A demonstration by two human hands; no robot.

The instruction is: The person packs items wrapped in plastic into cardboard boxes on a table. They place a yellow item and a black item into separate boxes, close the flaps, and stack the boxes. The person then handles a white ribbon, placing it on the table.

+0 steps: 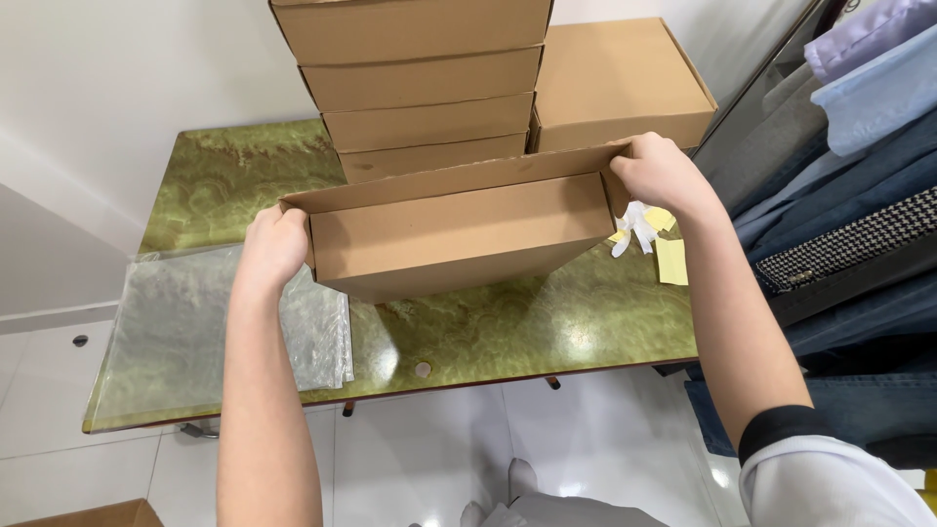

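A person's left hand (pixel 273 244) and right hand (pixel 662 174) each clasp one end of an open cardboard box (pixel 459 234), held tilted above a green marbled table (pixel 547 322). Just behind the box rises a stack of closed cartons (pixel 420 83). A clear plastic bag (pixel 195 327) lies below the left hand; yellow paper slips (pixel 670 256) sit beneath the right.

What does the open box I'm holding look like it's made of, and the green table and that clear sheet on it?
Open box: brown cardboard, matte, with folded flaps. Table: glossy green top with a marbled pattern, likely stone or glass-covered; it mirrors the light. Clear sheet: thin plastic, probably bags, crinkled and shiny.
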